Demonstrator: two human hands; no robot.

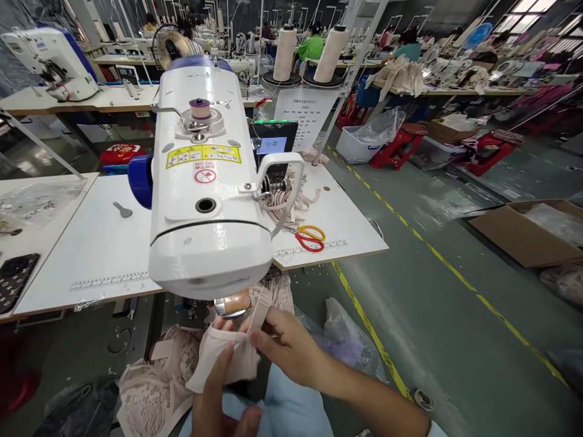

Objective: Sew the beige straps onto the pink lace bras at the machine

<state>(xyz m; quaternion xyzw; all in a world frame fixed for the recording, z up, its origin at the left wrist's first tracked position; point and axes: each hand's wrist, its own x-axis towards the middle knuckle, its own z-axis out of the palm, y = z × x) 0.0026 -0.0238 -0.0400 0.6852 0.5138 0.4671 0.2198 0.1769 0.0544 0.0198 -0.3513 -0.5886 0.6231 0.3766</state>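
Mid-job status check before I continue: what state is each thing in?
Left hand: gripping the beige fabric
Right hand: pinching fabric near the strap
Beige fabric: held in both hands
Sewing machine: needle hidden, running or not unclear
Screen: lit
Scissors: lying down, blades partly hidden
Phone: lying camera side up
Thread cones: upright
Cardboard box: open

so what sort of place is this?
Most likely a garment factory floor: a sewing machine fills the foreground, tall thread cones stand behind it, and a beige fabric piece is being held below.

The garment is smooth matt cloth, the sewing machine glossy.
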